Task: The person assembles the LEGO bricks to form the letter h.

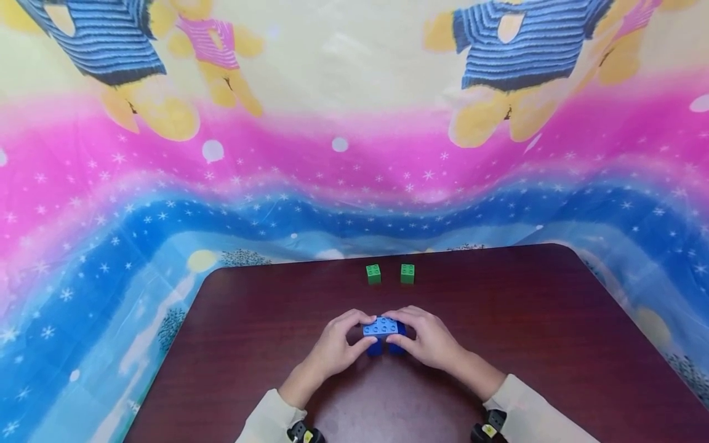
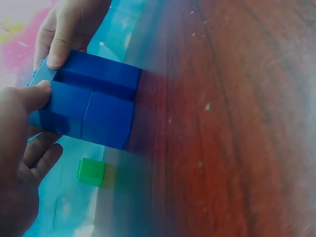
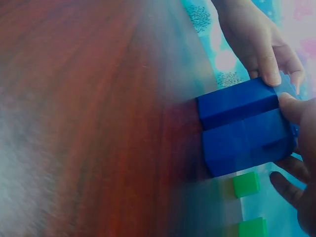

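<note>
A lighter blue toy brick point(image 1: 381, 328) with studs lies across the tops of two dark blue stacks, the left stack point(image 1: 375, 349) and the right stack point(image 1: 396, 349). Each stack is made of two bricks, and a narrow gap runs between them. With thumb and fingers, my left hand point(image 1: 335, 346) pinches the top brick's left end. Its right end is pinched by my right hand point(image 1: 434, 339), which partly covers the right stack. In the left wrist view, both thumbs press the near side of the top brick point(image 2: 44, 74).
Beyond the hands, two green bricks point(image 1: 373, 274) point(image 1: 407, 274) stand apart near the far edge of the dark brown table point(image 1: 266, 314). A printed cloth point(image 1: 343, 184) hangs behind the table and along its sides.
</note>
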`<act>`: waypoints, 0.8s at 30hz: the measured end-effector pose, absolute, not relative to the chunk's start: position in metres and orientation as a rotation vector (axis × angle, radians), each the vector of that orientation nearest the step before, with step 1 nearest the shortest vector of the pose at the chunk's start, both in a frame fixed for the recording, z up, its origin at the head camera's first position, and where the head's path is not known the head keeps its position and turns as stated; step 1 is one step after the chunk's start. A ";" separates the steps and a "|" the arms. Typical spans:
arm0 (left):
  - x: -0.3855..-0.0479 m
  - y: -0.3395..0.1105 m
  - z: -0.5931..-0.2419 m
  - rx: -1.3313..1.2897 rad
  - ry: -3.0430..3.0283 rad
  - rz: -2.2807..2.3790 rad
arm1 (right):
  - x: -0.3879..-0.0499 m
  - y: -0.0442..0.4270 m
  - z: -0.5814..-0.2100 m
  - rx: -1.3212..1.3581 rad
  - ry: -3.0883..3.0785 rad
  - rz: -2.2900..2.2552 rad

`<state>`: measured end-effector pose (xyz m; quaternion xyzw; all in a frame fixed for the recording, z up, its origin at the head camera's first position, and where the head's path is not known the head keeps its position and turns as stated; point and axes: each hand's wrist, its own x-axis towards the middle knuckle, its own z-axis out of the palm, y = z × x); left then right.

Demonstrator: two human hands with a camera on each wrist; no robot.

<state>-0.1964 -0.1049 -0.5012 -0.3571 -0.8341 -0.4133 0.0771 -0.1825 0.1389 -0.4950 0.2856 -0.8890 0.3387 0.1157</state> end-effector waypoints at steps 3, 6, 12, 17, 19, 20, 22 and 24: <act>-0.197 -0.105 -0.499 -1.072 -2.525 -1.242 | -0.182 0.139 -0.492 0.836 -2.643 0.981; -0.197 -0.106 -0.497 -1.078 -2.538 -1.257 | -0.182 0.138 -0.488 0.830 -2.680 0.976; -0.197 -0.105 -0.496 -1.081 -2.547 -1.207 | -0.180 0.136 -0.483 0.788 -2.712 0.945; -0.197 -0.105 -0.499 -1.046 -2.557 -1.205 | -0.179 0.134 -0.483 0.759 -2.700 0.901; -0.198 -0.105 -0.499 -1.057 -2.548 -1.217 | -0.178 0.135 -0.484 0.760 -2.694 0.889; -0.198 -0.105 -0.499 -1.068 -2.541 -1.219 | -0.178 0.135 -0.483 0.762 -2.694 0.883; -0.200 -0.105 -0.499 -1.088 -2.525 -1.225 | -0.179 0.136 -0.482 0.776 -2.698 0.875; -0.200 -0.106 -0.498 -1.105 -2.512 -1.229 | -0.181 0.136 -0.480 0.795 -2.706 0.875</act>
